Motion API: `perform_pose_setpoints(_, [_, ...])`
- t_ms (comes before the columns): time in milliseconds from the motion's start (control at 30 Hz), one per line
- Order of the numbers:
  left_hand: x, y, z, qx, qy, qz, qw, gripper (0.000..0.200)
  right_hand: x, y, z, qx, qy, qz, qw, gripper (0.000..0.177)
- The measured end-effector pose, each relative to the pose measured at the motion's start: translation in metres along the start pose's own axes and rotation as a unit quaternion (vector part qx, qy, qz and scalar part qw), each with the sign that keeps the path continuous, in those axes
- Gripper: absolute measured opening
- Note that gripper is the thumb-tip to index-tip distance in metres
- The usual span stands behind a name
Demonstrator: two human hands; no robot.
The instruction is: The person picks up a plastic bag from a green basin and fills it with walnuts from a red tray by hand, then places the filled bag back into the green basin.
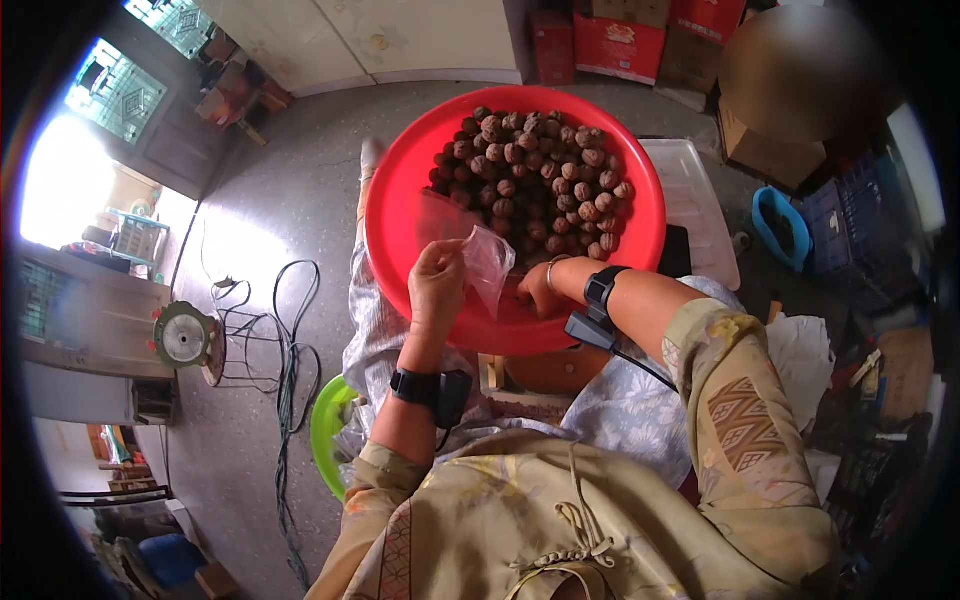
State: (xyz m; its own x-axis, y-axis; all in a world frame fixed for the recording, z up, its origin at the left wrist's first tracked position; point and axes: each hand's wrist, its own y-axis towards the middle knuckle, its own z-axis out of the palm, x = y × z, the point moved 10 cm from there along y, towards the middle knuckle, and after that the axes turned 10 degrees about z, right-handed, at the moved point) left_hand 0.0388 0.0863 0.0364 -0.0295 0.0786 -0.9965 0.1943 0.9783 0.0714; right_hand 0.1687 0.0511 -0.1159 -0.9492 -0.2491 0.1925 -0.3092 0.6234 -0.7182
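Note:
A wide red plastic basin (400, 165) in front of my body holds many brown walnuts (520, 150), heaped toward its far and right side. Above its near left part, my left hand (438, 285) is closed in a pinch on the edge of a clear plastic bag (488, 265). The bag hangs limp to the right of my fingers. My right hand (543, 288) is lowered inside the near rim, just right of the bag and close to the nearest walnuts. Its fingers are curled downward, and whatever they hold is hidden.
A green basin (328, 440) with clear plastic bags stands by my left leg. Dark cables (290, 370) run across the floor at left, near a round metal device (185, 337). A translucent lid (690, 190), a blue bag (780, 228) and cardboard boxes (765, 145) lie right.

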Motion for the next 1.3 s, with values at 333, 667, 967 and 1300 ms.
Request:
perform_pose_setpoints(333, [0.002, -0.001, -0.003, -0.016, -0.008, -0.007, 1.000, 0.013, -0.001, -0.017, -0.015, 0.049, -0.056, 0.027, 0.997, 0.031])
perform_pose_setpoints(667, [0.018, 0.007, -0.005, -0.013, 0.006, 0.031, 0.999, 0.014, -0.019, -0.145, -0.145, -0.259, 0.435, -0.094, 0.857, 0.032])
perform_pose_setpoints(967, [0.018, 0.007, 0.002, 0.010, 0.017, 0.004, 1.000, 0.015, 0.030, -0.136, -0.141, -0.251, 0.437, -0.200, 0.840, 0.037])
perform_pose_setpoints(1300, [0.017, 0.008, 0.000, 0.018, 0.054, 0.019, 0.998, 0.013, 0.011, -0.136, -0.141, -0.351, 0.281, -0.094, 0.888, 0.040])
